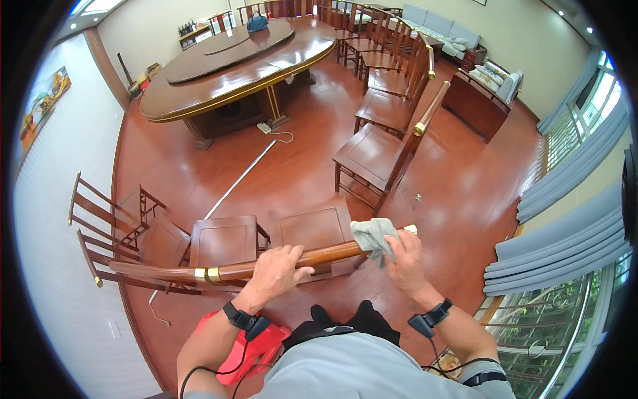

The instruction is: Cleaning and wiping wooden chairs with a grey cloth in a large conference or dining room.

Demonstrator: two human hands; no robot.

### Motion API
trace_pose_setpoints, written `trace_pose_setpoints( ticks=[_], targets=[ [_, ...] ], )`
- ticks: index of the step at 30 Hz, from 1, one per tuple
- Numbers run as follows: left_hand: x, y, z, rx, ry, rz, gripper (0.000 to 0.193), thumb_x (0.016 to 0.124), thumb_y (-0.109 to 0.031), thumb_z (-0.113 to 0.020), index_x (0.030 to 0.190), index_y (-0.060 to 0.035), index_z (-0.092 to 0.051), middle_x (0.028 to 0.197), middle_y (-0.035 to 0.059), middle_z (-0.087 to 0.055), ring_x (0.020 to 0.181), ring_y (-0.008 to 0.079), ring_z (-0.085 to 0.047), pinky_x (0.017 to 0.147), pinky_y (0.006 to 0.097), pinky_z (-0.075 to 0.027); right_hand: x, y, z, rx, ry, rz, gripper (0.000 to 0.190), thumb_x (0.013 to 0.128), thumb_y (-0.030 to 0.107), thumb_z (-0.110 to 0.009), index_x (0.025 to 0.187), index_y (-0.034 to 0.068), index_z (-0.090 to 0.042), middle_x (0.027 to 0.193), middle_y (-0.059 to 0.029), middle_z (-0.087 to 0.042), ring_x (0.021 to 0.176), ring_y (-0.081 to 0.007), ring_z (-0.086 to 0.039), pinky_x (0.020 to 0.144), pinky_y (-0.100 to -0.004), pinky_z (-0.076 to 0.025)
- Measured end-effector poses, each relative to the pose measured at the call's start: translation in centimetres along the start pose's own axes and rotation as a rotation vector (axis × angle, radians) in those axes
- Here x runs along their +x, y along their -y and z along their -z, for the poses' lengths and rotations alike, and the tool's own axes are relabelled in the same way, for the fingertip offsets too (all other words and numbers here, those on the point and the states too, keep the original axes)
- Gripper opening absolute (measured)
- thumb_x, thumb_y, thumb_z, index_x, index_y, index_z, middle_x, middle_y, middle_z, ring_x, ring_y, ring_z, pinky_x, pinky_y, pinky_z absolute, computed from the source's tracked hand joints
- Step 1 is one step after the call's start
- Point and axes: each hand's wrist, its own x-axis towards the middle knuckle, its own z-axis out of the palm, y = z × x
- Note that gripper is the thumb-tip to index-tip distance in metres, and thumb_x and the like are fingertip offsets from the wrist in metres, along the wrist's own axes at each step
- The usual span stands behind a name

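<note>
In the head view, a wooden chair's top rail (331, 253) runs across in front of me, its right end tipped with a brass cap (410, 229). My left hand (278, 267) grips the middle of this rail from above, thumb toward the right. Near the rail's right end, my right hand (406, 254) holds a grey cloth (373, 233) draped over the wood. Beyond the rail lies the chair's brown panelled seat (313, 222). To the left stands another chair, whose top rail (159, 271) nearly meets this one at the brass caps.
More wooden chairs (369, 154) line up to the right. A large oval table (239, 80) carries a blue handbag (257, 22). A white pole (241, 177) and cable cross the floor. A red plastic stool (249, 349) stands by my left arm; curtains (558, 239) hang at right.
</note>
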Motion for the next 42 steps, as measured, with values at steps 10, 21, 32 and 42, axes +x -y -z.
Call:
trace_pose_setpoints(
  ticks=[10,21,32,42],
  targets=[
    [0.1,-0.7,-0.7,0.044,-0.070,0.071,0.042,0.081,-0.039,-0.077,0.101,-0.0039,-0.065,0.085,0.0161,-0.066,0.081,0.0361,-0.066,0.072,0.0463,-0.052,3.4,3.5,-3.9,0.229,-0.016,0.273,0.045,0.076,0.020,-0.078,0.117,0.008,-0.063,0.107,-0.0137,-0.058,0.102,-0.0333,-0.057,0.089,-0.0444,-0.045],
    [2.8,-10.3,-5.6,0.026,-0.203,0.223,0.044,0.082,-0.044,-0.076,0.101,-0.0046,-0.070,0.085,0.0161,-0.070,0.079,0.0345,-0.069,0.070,0.0434,-0.055,3.9,-7.9,0.1,0.298,0.021,0.414,0.041,0.076,0.020,-0.078,0.113,0.010,-0.063,0.105,-0.0113,-0.062,0.097,-0.0322,-0.061,0.087,-0.0447,-0.047],
    [5.6,-15.6,-6.8,-0.109,-0.049,0.407,0.047,0.084,-0.038,-0.074,0.111,-0.0006,-0.067,0.101,0.0200,-0.070,0.094,0.0384,-0.068,0.083,0.0470,-0.053,-2.2,-18.0,2.5,0.294,-0.267,-0.385,0.032,0.090,0.015,-0.068,0.118,0.002,-0.062,0.113,-0.0166,-0.062,0.106,-0.0336,-0.058,0.094,-0.0433,-0.047],
    [3.6,-11.9,-3.5,-0.309,0.111,0.167,0.056,0.090,-0.030,-0.069,0.134,0.0019,-0.056,0.118,0.0279,-0.065,0.110,0.0430,-0.063,0.095,0.0460,-0.050,-3.2,1.2,-1.0,0.715,-0.197,-0.695,0.043,0.089,0.015,-0.071,0.123,-0.003,-0.053,0.115,-0.0181,-0.061,0.110,-0.0270,-0.058,0.098,-0.0379,-0.046]
  ],
)
